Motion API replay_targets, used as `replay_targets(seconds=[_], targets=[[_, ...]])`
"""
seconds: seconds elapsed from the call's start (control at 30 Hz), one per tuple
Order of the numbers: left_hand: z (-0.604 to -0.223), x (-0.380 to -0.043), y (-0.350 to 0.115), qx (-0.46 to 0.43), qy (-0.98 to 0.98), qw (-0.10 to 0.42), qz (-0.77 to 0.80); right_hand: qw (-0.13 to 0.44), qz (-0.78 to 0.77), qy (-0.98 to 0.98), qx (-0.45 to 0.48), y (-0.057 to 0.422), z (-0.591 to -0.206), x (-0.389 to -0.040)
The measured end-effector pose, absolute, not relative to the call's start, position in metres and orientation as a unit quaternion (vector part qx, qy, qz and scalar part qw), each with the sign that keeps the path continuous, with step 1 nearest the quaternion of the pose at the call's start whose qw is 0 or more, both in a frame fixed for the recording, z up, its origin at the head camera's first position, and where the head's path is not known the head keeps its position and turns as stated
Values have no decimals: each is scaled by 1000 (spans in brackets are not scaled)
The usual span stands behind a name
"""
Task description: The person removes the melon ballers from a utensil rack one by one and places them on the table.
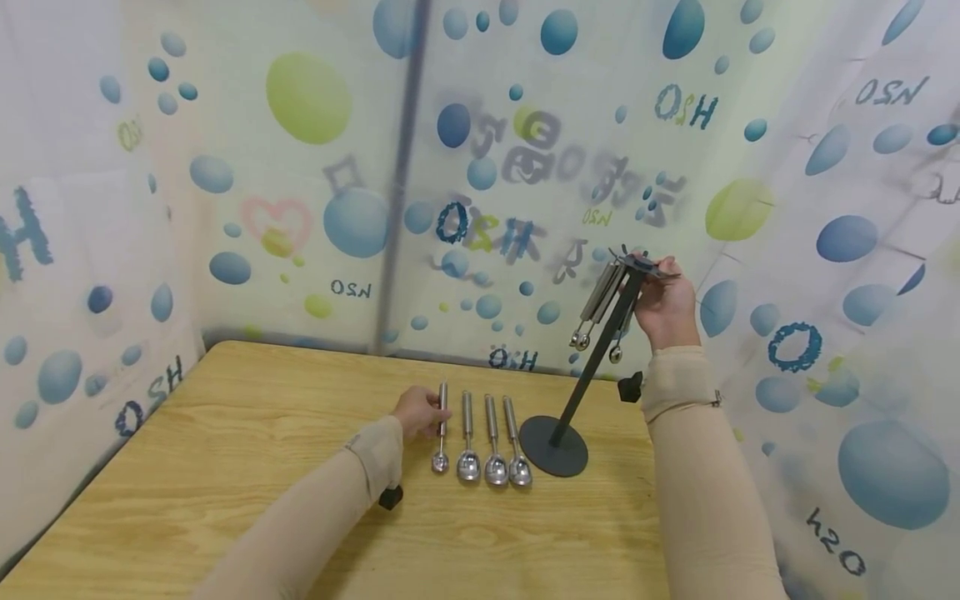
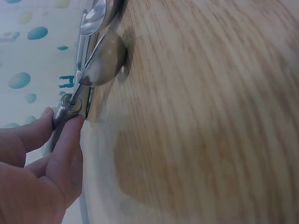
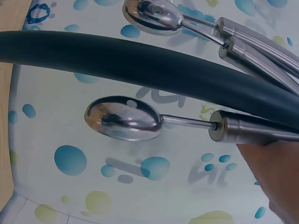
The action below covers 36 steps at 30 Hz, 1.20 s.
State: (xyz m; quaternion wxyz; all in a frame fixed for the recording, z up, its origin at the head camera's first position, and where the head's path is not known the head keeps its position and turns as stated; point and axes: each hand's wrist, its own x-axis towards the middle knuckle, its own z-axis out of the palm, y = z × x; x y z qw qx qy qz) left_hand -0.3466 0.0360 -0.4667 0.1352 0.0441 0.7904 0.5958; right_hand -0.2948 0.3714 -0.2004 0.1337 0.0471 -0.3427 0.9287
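Note:
My left hand [image 1: 420, 410] pinches the handle of a steel scoop [image 1: 440, 461], the leftmost of a row on the table. The left wrist view shows thumb and fingers round the thick tubular handle [image 2: 59, 128]. Beside it lie several more scoops [image 1: 468, 467], handles pointing away from me. My right hand [image 1: 670, 304] is raised at the hooked top of a dark stand [image 1: 592, 375], its fingers curled round the top's edge and partly hidden. Several scoops hang there, bowls down; one hanging scoop [image 3: 124, 119] is close to my right hand in the right wrist view.
The stand's round base [image 1: 536, 446] sits on the wooden table [image 1: 300, 467], right of the scoop row. Behind and on both sides hang patterned curtains [image 1: 300, 183]; the back one meets the table's far edge.

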Motion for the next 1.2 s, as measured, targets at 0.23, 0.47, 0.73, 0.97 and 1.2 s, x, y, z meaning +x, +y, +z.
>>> replay_targets(seconds=[0.23,0.47,0.73,0.97,1.2], targets=[[-474,-353,39,28,799,137,584,135,926,-350,52,370,-201,-294],[-478,-357,43,6,811,137,569,128,927,-346,67,370,-201,-293],[-478,-359,48,-9,823,135,552,161,890,-419,74,369,-210,-294],[-481,-358,48,-13,840,128,527,215,859,-461,61,362,-219,-296],[-481,-358,46,-8,840,123,529,294,839,-457,-12,360,-218,-296]])
